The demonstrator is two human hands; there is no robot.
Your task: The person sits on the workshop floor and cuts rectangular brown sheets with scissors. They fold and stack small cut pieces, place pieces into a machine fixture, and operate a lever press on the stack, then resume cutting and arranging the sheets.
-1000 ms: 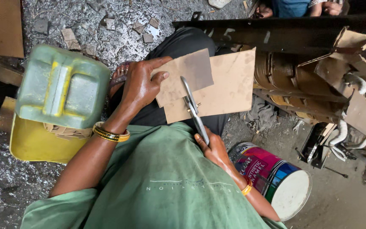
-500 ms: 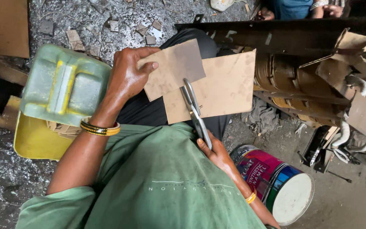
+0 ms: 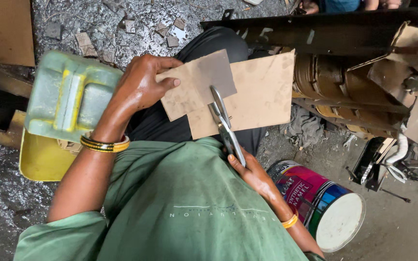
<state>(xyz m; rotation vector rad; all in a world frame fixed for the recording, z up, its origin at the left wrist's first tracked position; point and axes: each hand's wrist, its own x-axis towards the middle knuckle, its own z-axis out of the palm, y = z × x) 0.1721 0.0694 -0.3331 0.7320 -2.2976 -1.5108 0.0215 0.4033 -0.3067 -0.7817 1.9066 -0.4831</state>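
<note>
My left hand [image 3: 141, 86] pinches the left edge of a small brown sheet piece [image 3: 197, 82] that lies over a larger brown sheet [image 3: 262, 94] resting on my lap. Metal shears [image 3: 222, 121] are gripped by their handles in my right hand [image 3: 250, 171], low at the centre. The open blades bite into the sheets near their overlap. Both wrists carry yellow bangles, and my green shirt fills the lower middle.
A green jerry can [image 3: 66, 96] sits on a yellow container [image 3: 42, 159] at left. A colourful paint tin [image 3: 322, 203] lies at lower right. Dark metal beams [image 3: 344, 36], rusty parts and hoses crowd the right. Scraps litter the gravel ground above.
My left hand has shifted the small sheet piece slightly, and the shears have worked further into the sheets. The view has drifted a little.
</note>
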